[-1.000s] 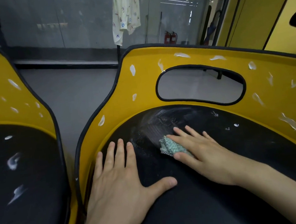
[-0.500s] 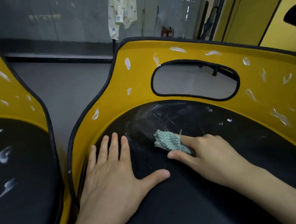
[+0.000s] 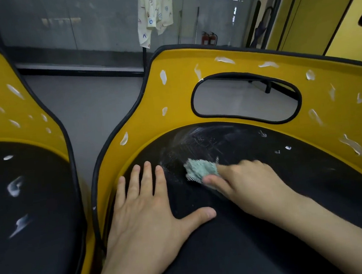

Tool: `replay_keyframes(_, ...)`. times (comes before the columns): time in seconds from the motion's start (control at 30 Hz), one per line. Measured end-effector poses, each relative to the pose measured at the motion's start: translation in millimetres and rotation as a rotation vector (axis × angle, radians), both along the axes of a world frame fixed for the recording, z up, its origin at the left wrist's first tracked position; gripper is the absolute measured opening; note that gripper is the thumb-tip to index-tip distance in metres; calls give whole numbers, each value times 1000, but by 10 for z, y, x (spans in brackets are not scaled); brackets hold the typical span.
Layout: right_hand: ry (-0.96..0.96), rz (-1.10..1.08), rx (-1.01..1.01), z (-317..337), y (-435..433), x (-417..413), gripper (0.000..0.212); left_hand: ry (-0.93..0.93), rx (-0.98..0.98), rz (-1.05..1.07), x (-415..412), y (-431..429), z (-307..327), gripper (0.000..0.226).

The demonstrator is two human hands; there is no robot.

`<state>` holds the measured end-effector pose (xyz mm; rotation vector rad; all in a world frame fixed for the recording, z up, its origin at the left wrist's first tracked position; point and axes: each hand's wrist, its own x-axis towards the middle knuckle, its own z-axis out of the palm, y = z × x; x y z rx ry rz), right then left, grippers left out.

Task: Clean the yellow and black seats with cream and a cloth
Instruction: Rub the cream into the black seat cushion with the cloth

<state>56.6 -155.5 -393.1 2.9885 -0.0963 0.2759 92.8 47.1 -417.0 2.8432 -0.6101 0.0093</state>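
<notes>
The right hand [image 3: 245, 181] was curled over a small green cloth [image 3: 199, 168], thumb and forefinger pinching its near edge and pressing it to the black cushion [image 3: 264, 239] of the nearer seat [image 3: 171, 97]; the remaining fingers were folded under and could not be made out, and the part of the cloth beneath the hand was hidden. The left hand [image 3: 148, 216] lay flat and open on the same cushion just left of the cloth, fingers spread, holding nothing; its wrist ran out of view at the bottom edge. Above the cloth a pale smear of cream [image 3: 200, 137] hazed the black surface; its edges were too faint to trace. White dabs of cream [image 3: 163, 76] dotted the yellow back around the oval opening [image 3: 245, 98]; the seat's right side was cut off by the frame. A second seat [image 3: 5, 115] stood at the left, apart from the first across a strip of grey floor [image 3: 92, 106]; only its right portion showed, with dabs on both yellow and black. Behind, a pale garment [image 3: 155, 12] hung before a glass wall [image 3: 52, 23]; two red fire extinguishers [image 3: 208, 38] stood past it, small and blurred.
</notes>
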Motion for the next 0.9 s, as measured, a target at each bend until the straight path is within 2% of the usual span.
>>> replay_keyframes(0.07, -5, -1, -3, 19, 88, 304, 47, 1, -1, 1, 2, 6, 5, 134)
replay_keyframes(0.13, -26, 4, -47, 21, 169, 439, 51, 2, -1, 1, 3, 4, 5, 135)
replay_keyframes(0.23, -36, 38, -137, 18, 211, 229, 55, 3, -10, -4, 7, 7, 0, 135)
replay_keyframes(0.4, 20, 70, -175, 23, 162, -180, 57, -23, 0, -2, 3, 9, -31, 134)
replay_keyframes(0.53, -14, 87, -188, 43, 131, 16, 50, -7, -8, -3, 9, 0, -23, 134)
replay_keyframes(0.67, -18, 95, -206, 50, 178, 304, 52, 8, -10, -6, 3, 10, -6, 134)
replay_keyframes(0.9, 19, 162, -215, 37, 192, -148, 57, -2, 2, -1, 11, -5, -19, 136)
